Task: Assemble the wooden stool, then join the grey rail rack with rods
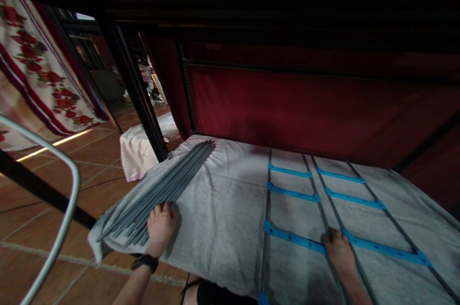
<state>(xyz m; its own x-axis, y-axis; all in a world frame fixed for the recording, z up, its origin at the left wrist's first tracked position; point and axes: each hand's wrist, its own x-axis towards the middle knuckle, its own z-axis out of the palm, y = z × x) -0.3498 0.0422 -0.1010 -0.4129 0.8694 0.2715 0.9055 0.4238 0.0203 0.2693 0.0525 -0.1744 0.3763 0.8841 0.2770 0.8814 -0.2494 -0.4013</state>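
Before you on the cloth [230, 209], a bundle of rods [172, 182] lay at the left; two ladder-like frames [293, 192] lay side by side to its right, before a panel [287, 108].

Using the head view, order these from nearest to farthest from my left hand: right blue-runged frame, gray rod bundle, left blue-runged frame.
From your left hand:
1. Gray rod bundle: right at the fingers, on the cloth's left side.
2. Left blue-runged frame: to the right.
3. Right blue-runged frame: farther right.
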